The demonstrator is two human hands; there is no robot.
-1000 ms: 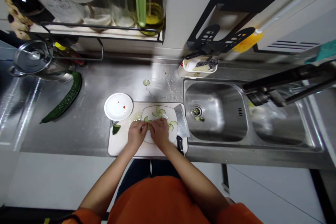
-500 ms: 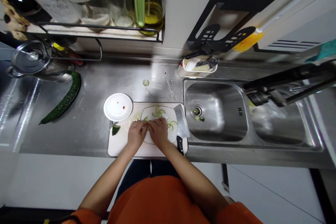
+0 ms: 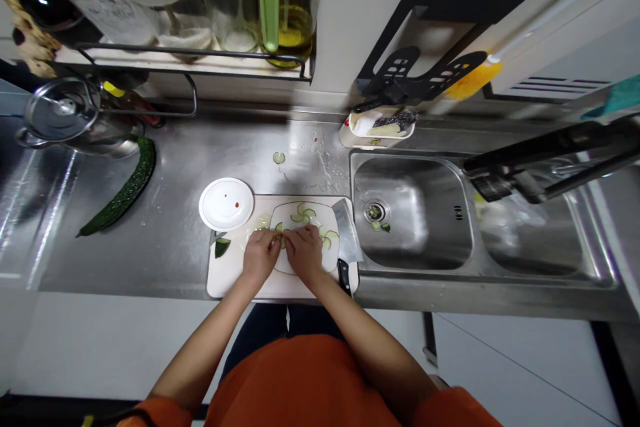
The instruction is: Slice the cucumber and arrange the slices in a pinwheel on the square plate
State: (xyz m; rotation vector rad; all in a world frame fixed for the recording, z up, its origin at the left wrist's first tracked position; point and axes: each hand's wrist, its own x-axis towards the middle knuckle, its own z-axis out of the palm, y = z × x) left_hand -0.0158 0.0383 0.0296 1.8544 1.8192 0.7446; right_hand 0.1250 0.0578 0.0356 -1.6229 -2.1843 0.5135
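My left hand (image 3: 261,255) and my right hand (image 3: 305,253) meet over the left part of a white plate (image 3: 295,268), fingertips pinched close together. Between them a bit of pale green cucumber slice (image 3: 283,241) shows; fingers hide most of it. Thin cucumber slices (image 3: 303,213) lie in fans along the plate's far side and right side. Under the plate is a white cutting board (image 3: 227,280). A cleaver (image 3: 347,233) rests on its right end, black handle toward me. A dark green cucumber end piece (image 3: 221,247) sits on the board's left side.
A small white dish (image 3: 226,205) with red bits overlaps the board's far left corner. A long cucumber (image 3: 123,197) lies further left beside a steel pot (image 3: 75,117). To the right is a sink (image 3: 415,213) with scraps at its drain. A jar rack (image 3: 200,60) overhangs the back.
Both hands stay at the same spot over the plate, with only slight finger movement. The whole view has shifted a little.
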